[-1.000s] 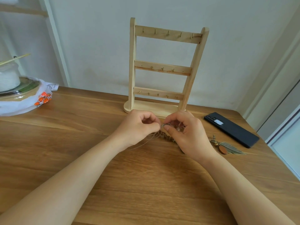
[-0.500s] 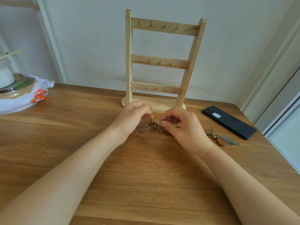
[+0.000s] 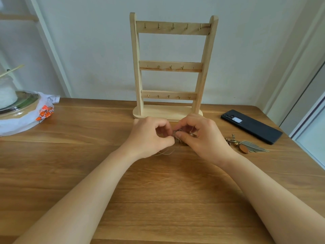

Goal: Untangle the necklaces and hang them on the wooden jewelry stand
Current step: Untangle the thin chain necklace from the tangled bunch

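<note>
Left hand (image 3: pixel 149 136) and right hand (image 3: pixel 202 138) pinch a small tangle of thin tan cord necklaces (image 3: pixel 176 135), mostly hidden by fingers, before the bare three-rail wooden jewelry stand (image 3: pixel 173 67).

Necklace tangle (image 3: pixel 176 135) mostly hidden; bowl (image 3: pixel 21 107) cropped left.

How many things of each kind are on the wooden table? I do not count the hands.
Wooden jewelry stand: 1
Tangle of necklaces, number of strands not clear: 1
Black phone: 1
Feather charm with brown tag: 1
White plastic bag, contents not counted: 1
Total: 5
</note>
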